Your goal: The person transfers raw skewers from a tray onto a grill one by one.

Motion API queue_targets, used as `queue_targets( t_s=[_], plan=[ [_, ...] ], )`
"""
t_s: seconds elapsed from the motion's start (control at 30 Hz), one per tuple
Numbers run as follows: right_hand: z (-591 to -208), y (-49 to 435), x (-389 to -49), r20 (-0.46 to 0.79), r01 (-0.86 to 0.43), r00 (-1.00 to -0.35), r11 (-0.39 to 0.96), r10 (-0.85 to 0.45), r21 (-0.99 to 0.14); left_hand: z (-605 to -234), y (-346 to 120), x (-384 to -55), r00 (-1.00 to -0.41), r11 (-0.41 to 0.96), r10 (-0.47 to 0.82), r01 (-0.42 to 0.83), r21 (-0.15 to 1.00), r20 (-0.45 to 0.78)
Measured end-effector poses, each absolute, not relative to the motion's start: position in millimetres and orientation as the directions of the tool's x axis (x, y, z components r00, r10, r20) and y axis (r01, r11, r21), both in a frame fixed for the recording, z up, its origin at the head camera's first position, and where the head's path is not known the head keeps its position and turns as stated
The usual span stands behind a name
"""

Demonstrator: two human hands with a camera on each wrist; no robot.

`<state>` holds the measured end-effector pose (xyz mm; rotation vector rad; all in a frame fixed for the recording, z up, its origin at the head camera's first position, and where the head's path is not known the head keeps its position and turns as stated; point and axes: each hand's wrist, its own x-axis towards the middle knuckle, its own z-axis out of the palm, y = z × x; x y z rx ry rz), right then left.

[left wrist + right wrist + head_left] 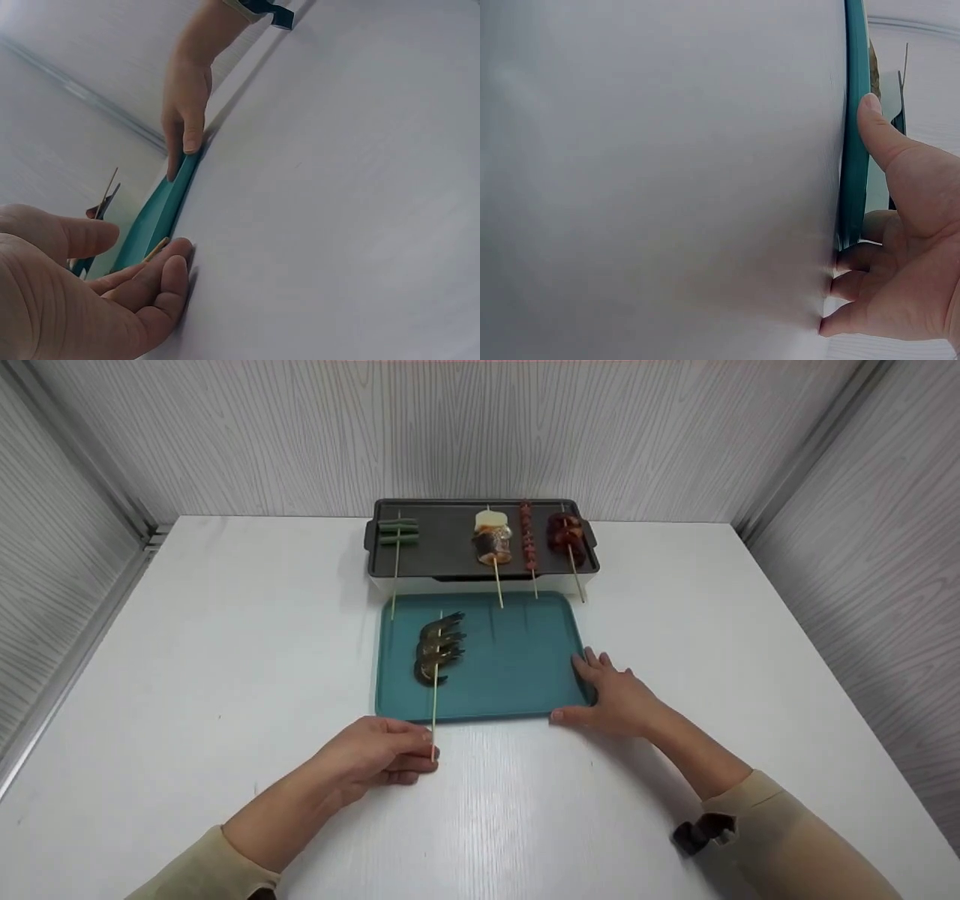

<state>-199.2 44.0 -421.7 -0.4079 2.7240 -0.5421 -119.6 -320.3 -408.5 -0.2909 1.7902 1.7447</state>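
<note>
A shrimp skewer (439, 649) lies on the left part of the teal tray (517, 675), its bare stick reaching past the front rim. My left hand (382, 754) is at the end of that stick. In the left wrist view the stick tip (156, 249) lies against the fingers, with the thumb (94, 237) standing apart from them. My right hand (619, 701) spreads around the tray's front right corner. Its thumb (877, 124) rests at the front rim in the right wrist view, while the other fingers reach along the side and down to the table.
Behind the tray stands a black grill plate (446, 555) on a white base. On it lie a green vegetable skewer (397, 538), a mixed skewer (492, 540), a thin red skewer (528, 540) and a dark red glazed skewer (566, 540). Pale panels (465, 435) enclose the white table (247, 660).
</note>
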Motion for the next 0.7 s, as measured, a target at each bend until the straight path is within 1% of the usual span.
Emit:
queue_targets(
  t_s=[0.33, 0.7],
  plan=[
    [-422.0, 43.8, -199.4, -0.271, -0.204, -0.902, 0.886, -0.335, -0.416, -408.9, -319.6, -121.7, -0.782, 0.057, 0.272, -0.568, 0.821, -0.56],
    [-421.0, 44.0, -199.9, -0.276, -0.198, -0.903, 0.889, -0.329, -0.412, -402.7, -321.4, -124.0, -0.795, 0.042, 0.272, -0.553, 0.832, -0.542]
  ],
)
